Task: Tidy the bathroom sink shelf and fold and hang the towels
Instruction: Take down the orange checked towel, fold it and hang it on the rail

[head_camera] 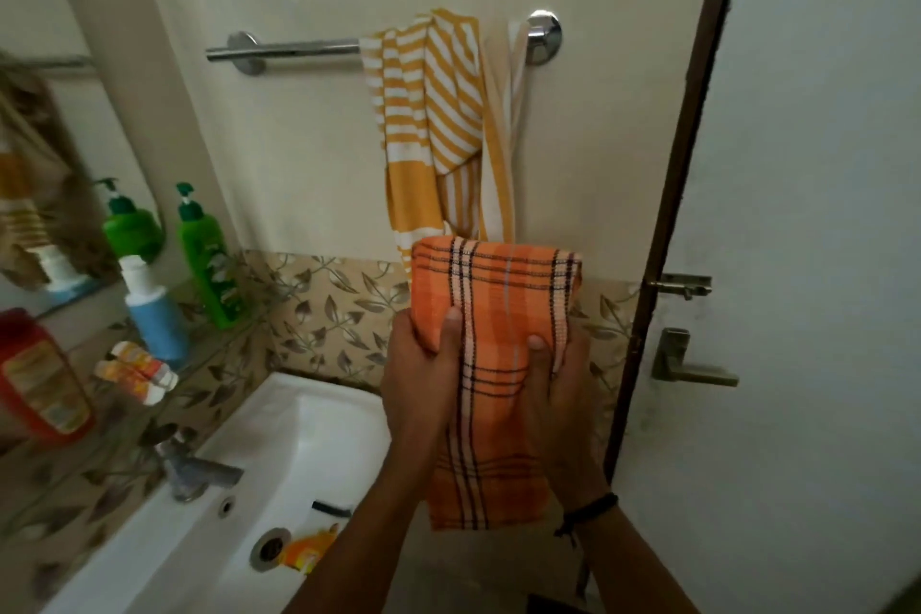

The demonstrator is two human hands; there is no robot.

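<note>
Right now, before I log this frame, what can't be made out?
Head view:
Red plastic container: cut by the left edge, label blurred.
Small orange item in the white ceramic sink: partly behind the left forearm, unidentifiable.
Yellow-and-white striped towel: lower end hidden behind the orange checked cloth towel.
Fingers of the left hand and right hand: hidden behind that towel.

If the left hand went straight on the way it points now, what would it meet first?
Apart from the orange checked towel the left hand grips, probably the lower end of the yellow striped towel hanging from the bar, then the wall. Depth is unclear.
</note>
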